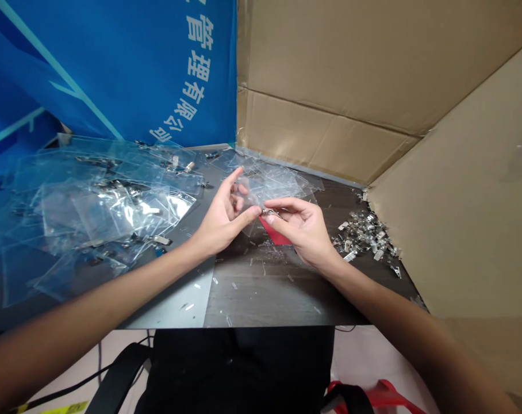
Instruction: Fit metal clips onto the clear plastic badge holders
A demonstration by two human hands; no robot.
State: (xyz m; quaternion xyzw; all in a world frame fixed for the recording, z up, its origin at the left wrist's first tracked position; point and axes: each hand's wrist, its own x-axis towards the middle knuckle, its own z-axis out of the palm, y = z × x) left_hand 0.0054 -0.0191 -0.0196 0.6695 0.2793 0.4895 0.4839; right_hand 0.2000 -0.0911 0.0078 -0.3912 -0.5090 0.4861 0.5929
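My left hand [223, 215] and my right hand [302, 227] meet over the middle of the dark table [261, 287]. My right hand pinches a small metal clip [269, 213] between thumb and fingers. My left hand's thumb and fingers pinch a clear plastic badge sleeve [251, 198] just beside the clip, index finger raised. A red patch [275, 234] shows under my right hand.
A heap of clear sleeves with clips attached [97, 213] covers the left of the table. More clear sleeves [282, 181] lie behind my hands. A pile of loose metal clips [364, 233] sits at the right, against cardboard walls [459, 201]. A blue banner [114, 69] hangs at back left.
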